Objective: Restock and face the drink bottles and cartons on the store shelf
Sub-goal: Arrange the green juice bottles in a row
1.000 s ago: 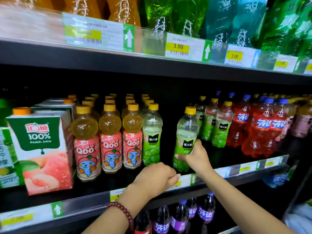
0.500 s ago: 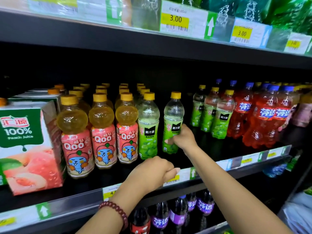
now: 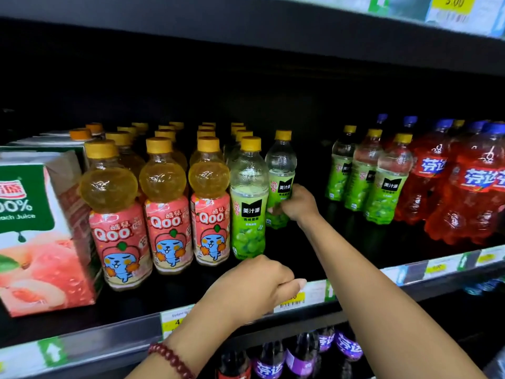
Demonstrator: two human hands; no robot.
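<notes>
The green grape bottle (image 3: 281, 181) stands upright on the shelf (image 3: 341, 242), long axis vertical, yellow cap up, its black-and-green label turned toward the shelf's front edge and slightly to the left. It sits set back from that front edge, just behind and to the right of another green grape bottle at the front (image 3: 248, 214), near the middle of the shelf's length. The right hand (image 3: 296, 203) grasps its lower half, fingers curled round the label from the right. The left hand (image 3: 254, 288) rests at the shelf's front edge, fingers clenched into a loose fist over the price strip (image 3: 314, 294); nothing can be seen in it. A red bead bracelet (image 3: 172, 359) circles that wrist.

Toward the shelf's left end stand three rows of Qoo bottles (image 3: 166, 212) and a peach juice carton (image 3: 41, 233). Toward the right end, past a gap, stand more green bottles (image 3: 382, 192) and red soda bottles (image 3: 464, 198). The shelf is black with a dark back. Purple-labelled bottles (image 3: 300, 356) show on the shelf below.
</notes>
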